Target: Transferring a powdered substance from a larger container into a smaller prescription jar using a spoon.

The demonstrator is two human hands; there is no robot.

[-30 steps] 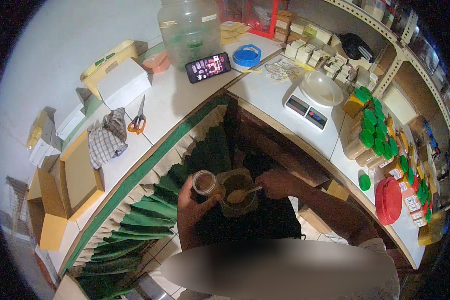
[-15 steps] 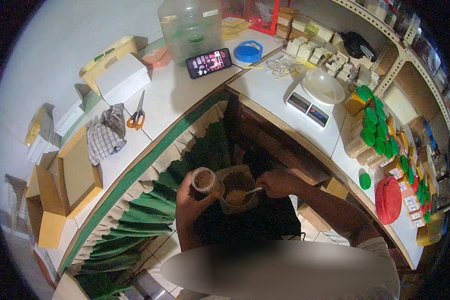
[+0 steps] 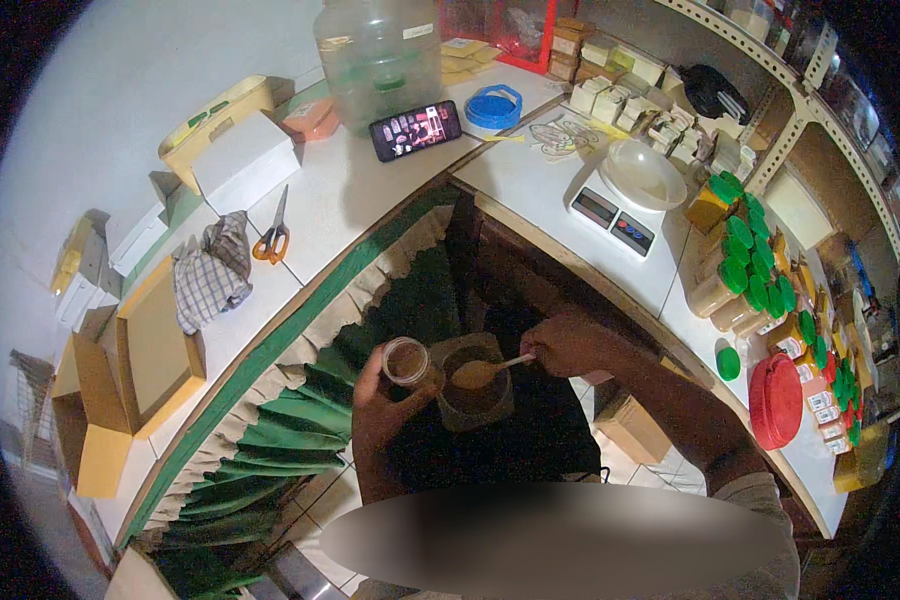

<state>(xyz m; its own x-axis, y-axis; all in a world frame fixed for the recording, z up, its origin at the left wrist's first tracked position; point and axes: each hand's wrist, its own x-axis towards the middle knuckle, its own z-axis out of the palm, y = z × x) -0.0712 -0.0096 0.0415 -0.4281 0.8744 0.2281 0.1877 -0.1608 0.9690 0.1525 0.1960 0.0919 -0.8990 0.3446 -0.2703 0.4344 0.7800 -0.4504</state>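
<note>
My left hand point(image 3: 388, 400) is wrapped round a small clear jar point(image 3: 407, 362), its mouth uncovered and some brown powder inside. Beside it, over my lap, stands a squarish translucent tub point(image 3: 485, 408) with brown powder in it. Between thumb and fingers, my right hand point(image 3: 562, 350) grips the handle of a spoon point(image 3: 515, 363). The spoon's bowl carries a heap of light brown powder point(image 3: 475, 375) and hovers over the tub, a little right of the jar.
On the right counter are a kitchen scale point(image 3: 615, 220) with a bowl, green-lidded jars point(image 3: 735, 270), a loose green lid point(image 3: 728, 364) and a red pouch point(image 3: 776, 400). Left counter: scissors point(image 3: 275, 228), a checked cloth point(image 3: 213, 275), an open cardboard box point(image 3: 160, 335), a propped phone point(image 3: 416, 131).
My right hand has raised the spoon; its bowl, low in the tub before, now shows a full heap of powder. The left hand and jar stay nearly in place.
</note>
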